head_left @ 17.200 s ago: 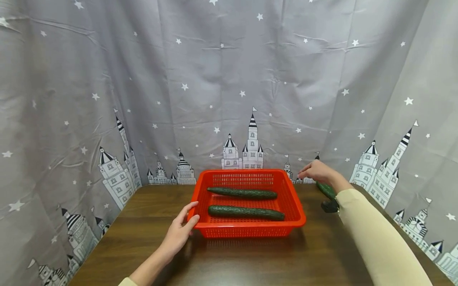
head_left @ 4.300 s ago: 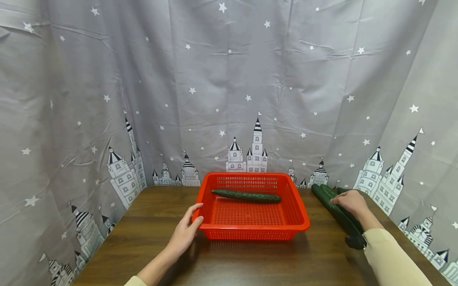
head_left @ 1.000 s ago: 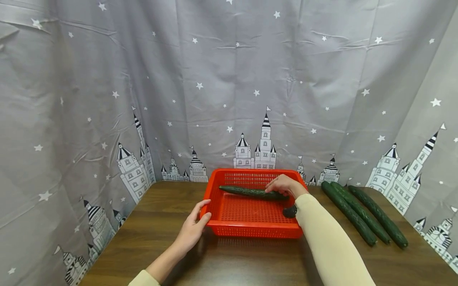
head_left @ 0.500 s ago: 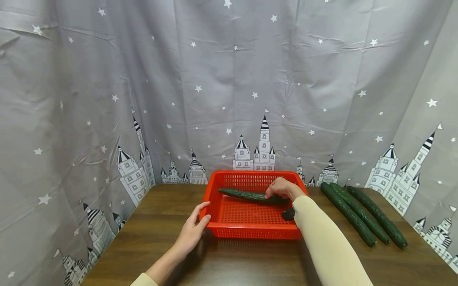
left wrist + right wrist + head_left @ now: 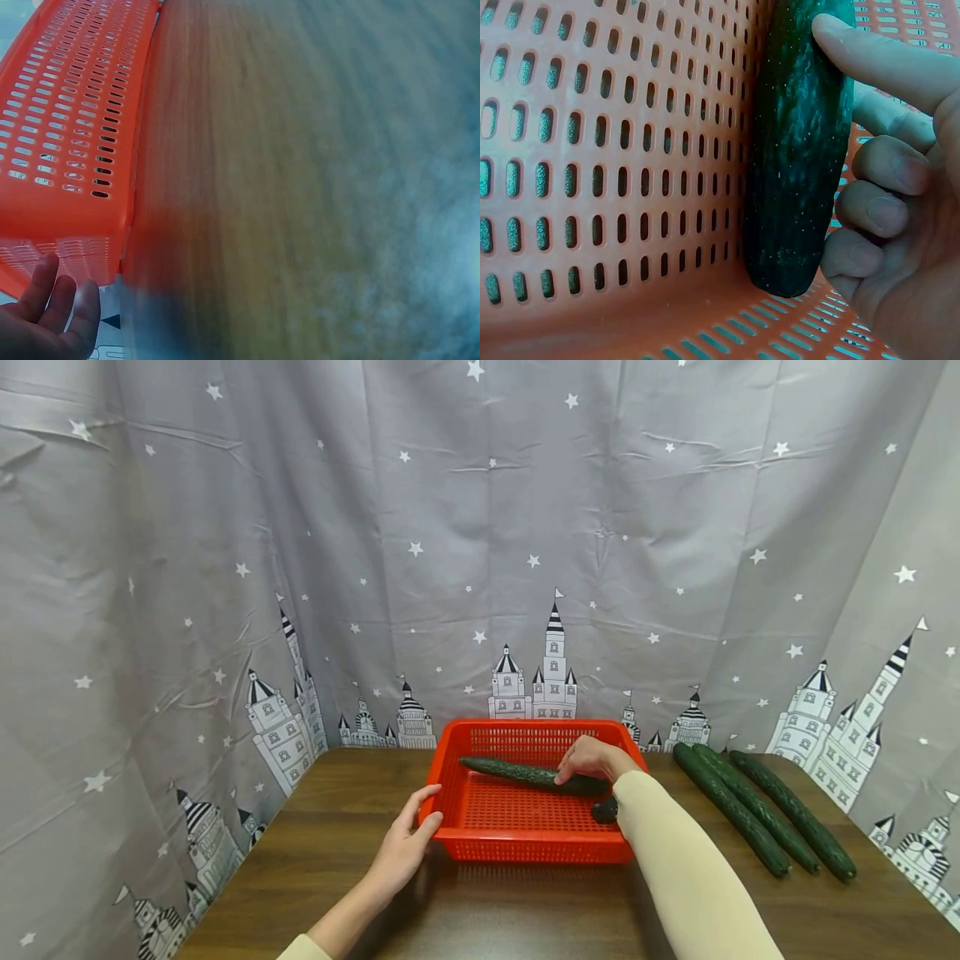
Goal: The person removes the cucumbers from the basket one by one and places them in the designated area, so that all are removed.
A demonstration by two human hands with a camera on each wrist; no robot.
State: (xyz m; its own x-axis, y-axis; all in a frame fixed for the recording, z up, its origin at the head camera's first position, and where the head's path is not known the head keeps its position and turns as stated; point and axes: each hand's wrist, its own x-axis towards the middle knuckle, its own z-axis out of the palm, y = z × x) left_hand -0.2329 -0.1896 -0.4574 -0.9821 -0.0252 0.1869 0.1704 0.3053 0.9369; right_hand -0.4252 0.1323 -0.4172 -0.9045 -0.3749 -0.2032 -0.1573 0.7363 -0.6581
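A long, bumpy dark green cucumber (image 5: 510, 770) lies in the red plastic basket (image 5: 525, 834), running left to right. My right hand (image 5: 594, 757) pinches it near its right end. In the right wrist view the thumb presses this cucumber (image 5: 799, 172) from one side; a finger goes behind it, and the other fingers are curled beside it. My left hand (image 5: 399, 853) holds the basket's left rim between thumb and forefinger. The left wrist view has the remaining fingers (image 5: 56, 304) loosely bent by the basket's outer wall (image 5: 67, 210).
Three more cucumbers lie side by side on the right of the brown wooden table (image 5: 337, 802): a left one (image 5: 729, 807), a middle one (image 5: 757, 806) and a right one (image 5: 793, 814). A grey star-and-castle curtain (image 5: 450, 568) hangs behind and on both sides.
The basket held two cucumbers earliest; one joined those on the right. My right hand then moved from there to the cucumber in the basket, whose right end has since shifted slightly nearer.
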